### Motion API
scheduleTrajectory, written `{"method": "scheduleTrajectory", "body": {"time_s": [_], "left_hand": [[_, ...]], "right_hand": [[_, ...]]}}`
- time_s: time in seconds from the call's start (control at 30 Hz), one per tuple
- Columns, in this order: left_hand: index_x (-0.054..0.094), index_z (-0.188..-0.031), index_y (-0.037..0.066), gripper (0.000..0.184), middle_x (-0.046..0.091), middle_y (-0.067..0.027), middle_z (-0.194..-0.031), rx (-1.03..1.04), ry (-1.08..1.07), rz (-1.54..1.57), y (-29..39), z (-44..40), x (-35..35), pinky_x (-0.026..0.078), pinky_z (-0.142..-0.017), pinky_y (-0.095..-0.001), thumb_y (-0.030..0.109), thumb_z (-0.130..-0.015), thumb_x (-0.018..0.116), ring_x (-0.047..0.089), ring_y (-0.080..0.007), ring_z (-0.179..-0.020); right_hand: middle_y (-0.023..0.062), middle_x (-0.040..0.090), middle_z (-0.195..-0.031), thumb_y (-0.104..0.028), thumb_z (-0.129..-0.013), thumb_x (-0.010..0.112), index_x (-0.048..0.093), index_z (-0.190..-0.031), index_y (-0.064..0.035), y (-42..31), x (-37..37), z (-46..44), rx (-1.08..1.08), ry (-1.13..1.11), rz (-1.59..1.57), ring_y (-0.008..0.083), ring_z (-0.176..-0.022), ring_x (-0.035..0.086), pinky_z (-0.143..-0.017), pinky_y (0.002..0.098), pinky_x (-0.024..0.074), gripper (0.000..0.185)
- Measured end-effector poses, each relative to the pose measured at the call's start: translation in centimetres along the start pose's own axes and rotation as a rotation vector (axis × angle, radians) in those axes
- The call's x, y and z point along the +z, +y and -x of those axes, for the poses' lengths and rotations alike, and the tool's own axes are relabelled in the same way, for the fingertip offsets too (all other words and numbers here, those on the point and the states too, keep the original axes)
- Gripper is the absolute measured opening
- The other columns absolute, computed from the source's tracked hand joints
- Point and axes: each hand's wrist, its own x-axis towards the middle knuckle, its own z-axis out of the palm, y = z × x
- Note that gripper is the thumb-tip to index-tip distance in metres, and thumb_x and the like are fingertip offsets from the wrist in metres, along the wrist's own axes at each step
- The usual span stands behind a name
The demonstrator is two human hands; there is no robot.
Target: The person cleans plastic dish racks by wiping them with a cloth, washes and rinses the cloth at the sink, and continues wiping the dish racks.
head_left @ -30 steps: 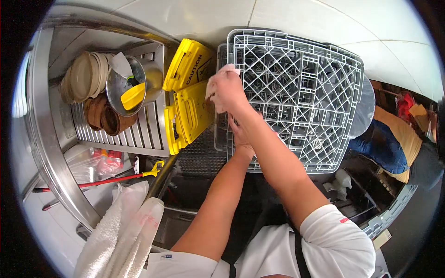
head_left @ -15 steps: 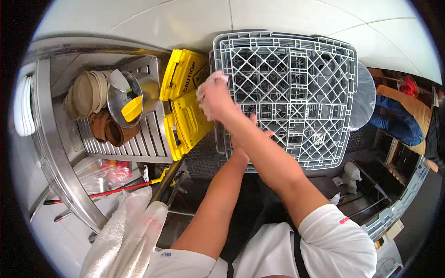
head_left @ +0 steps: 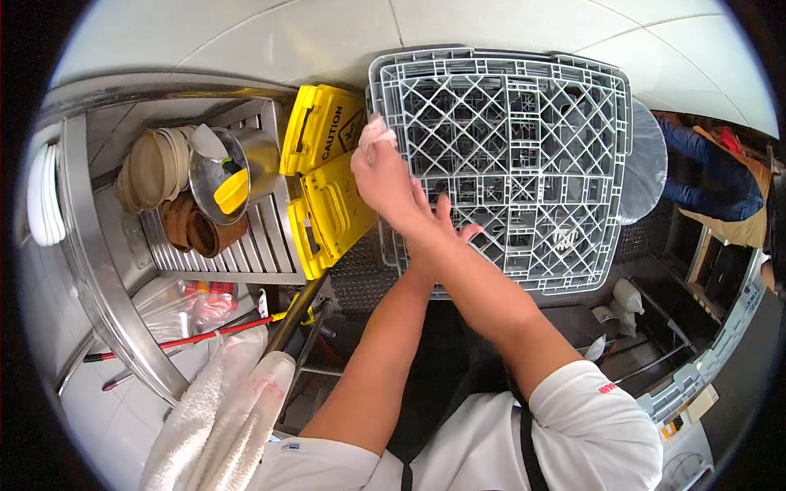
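Note:
My right hand [head_left: 383, 182] is closed on a pale pink cloth [head_left: 377, 133] at the left edge of a stack of grey plastic crates [head_left: 524, 184] with lattice faces. Under and beside my right forearm, my left hand [head_left: 444, 214] lies against the lattice with its fingers spread, partly hidden by that forearm. The two arms cross at the wrists. Just left of my right hand stands a yellow caution sign [head_left: 334, 200].
A steel slatted rack [head_left: 250, 245] on the left carries plates [head_left: 155, 168], a metal pot [head_left: 264, 164] and brown bowls [head_left: 214, 237]. White towels [head_left: 217, 409] hang at lower left. Another person's legs [head_left: 708, 172] show at the right, above a grey crate edge [head_left: 712, 352].
The view has shifted a little. My right hand still grips the cloth, now slightly higher on the crate edge. More of my left hand's spread fingers shows. The other person's legs have changed pose.

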Motion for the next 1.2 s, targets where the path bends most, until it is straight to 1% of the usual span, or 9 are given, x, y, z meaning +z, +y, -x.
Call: {"method": "scheduleTrajectory", "body": {"time_s": [0.27,0.4,0.5,0.6,0.67,0.73,0.83,1.07,1.2], "left_hand": [[0.037,-0.158,0.016,0.081,0.025,-0.0188,-0.167,-0.042,-0.305,-0.335,-2.2,1.0,3.3,0.005,-0.117,-0.0722,0.063,-0.094,0.050,0.011,-0.0424,-0.156],[0.039,-0.157,0.020,0.083,0.024,-0.0134,-0.168,-0.012,0.018,0.026,-1.7,0.8,3.2,0.006,-0.114,-0.0774,0.069,-0.092,0.052,0.011,-0.0405,-0.156],[0.037,-0.158,0.014,0.091,0.022,-0.0147,-0.169,-0.050,-0.213,-0.219,-2.1,1.1,3.5,0.009,-0.119,-0.0680,0.069,-0.088,0.060,0.012,-0.0417,-0.155],[0.034,-0.159,0.015,0.087,0.025,-0.0184,-0.167,-0.039,-0.353,-0.250,-2.1,0.7,2.7,0.006,-0.116,-0.0742,0.065,-0.090,0.053,0.009,-0.0439,-0.156],[0.035,-0.158,0.015,0.088,0.024,-0.0176,-0.167,-0.037,-0.344,-0.123,-2.6,1.1,3.5,0.006,-0.114,-0.0765,0.068,-0.091,0.054,0.011,-0.0429,-0.155],[0.036,-0.158,0.016,0.085,0.025,-0.0173,-0.167,-0.032,-0.294,-0.155,-2.6,0.8,3.9,0.006,-0.111,-0.0799,0.068,-0.092,0.053,0.013,-0.0425,-0.155],[0.038,-0.157,0.017,0.083,0.025,-0.0175,-0.167,-0.015,-0.352,-0.345,-2.8,1.5,3.9,0.004,-0.110,-0.0805,0.067,-0.092,0.051,0.013,-0.0431,-0.155],[0.033,-0.161,0.020,0.078,0.023,-0.0140,-0.169,-0.091,-0.431,-0.277,-0.5,-0.4,0.4,0.004,-0.117,-0.0734,0.057,-0.094,0.050,0.008,-0.0383,-0.158],[0.030,-0.161,0.018,0.077,0.020,-0.0156,-0.169,-0.083,-0.361,-0.231,-2.1,1.0,3.1,0.007,-0.117,-0.0732,0.056,-0.096,0.048,0.009,-0.0404,-0.157]], "right_hand": [[0.0152,0.066,-0.079,-0.013,-0.087,0.063,0.055,-0.108,-0.0020,-2.0,-0.8,-7.0,0.430,-0.399,-0.476,0.0252,-0.052,0.059,-0.037,0.0395,0.0408,0.025],[0.0157,0.065,-0.084,-0.013,-0.088,0.061,0.047,-0.120,-0.0005,-0.8,1.4,-3.5,0.412,-0.262,-0.533,0.0275,-0.055,0.060,-0.040,0.0401,0.0452,0.038],[0.0171,0.064,-0.089,-0.011,-0.088,0.059,0.054,-0.109,0.0011,-3.4,-1.7,-5.1,0.508,-0.414,-0.657,0.0275,-0.059,0.063,-0.049,0.0410,0.0515,0.024],[0.0170,0.065,-0.092,-0.005,-0.085,0.062,0.058,-0.102,0.0018,-3.5,-1.3,-7.4,0.605,-0.375,-0.606,0.0285,-0.067,0.066,-0.054,0.0421,0.0537,0.019],[0.0170,0.064,-0.091,-0.005,-0.083,0.065,0.059,-0.101,0.0013,1.7,2.9,-4.9,0.017,-0.103,-0.487,0.0285,-0.069,0.066,-0.054,0.0408,0.0533,0.020],[0.0162,0.063,-0.089,-0.005,-0.082,0.067,0.060,-0.098,0.0005,2.8,3.7,-4.4,-0.134,-0.065,-0.471,0.0281,-0.069,0.065,-0.054,0.0398,0.0524,0.018],[0.0125,0.062,-0.082,-0.007,-0.081,0.067,0.062,-0.089,-0.0013,-4.4,-1.9,-4.9,0.524,-0.290,-0.608,0.0265,-0.062,0.062,-0.052,0.0394,0.0501,0.011],[0.0149,0.067,-0.096,-0.016,-0.087,0.066,0.057,-0.117,0.0042,-2.6,-1.3,-3.5,0.204,-0.149,-0.357,0.0255,-0.076,0.068,-0.057,0.0381,0.0562,0.037],[0.0176,0.067,-0.103,-0.022,-0.092,0.065,0.056,-0.121,0.0070,-2.2,-0.2,-5.3,0.257,-0.209,-0.309,0.0278,-0.084,0.071,-0.060,0.0387,0.0603,0.042]]}}
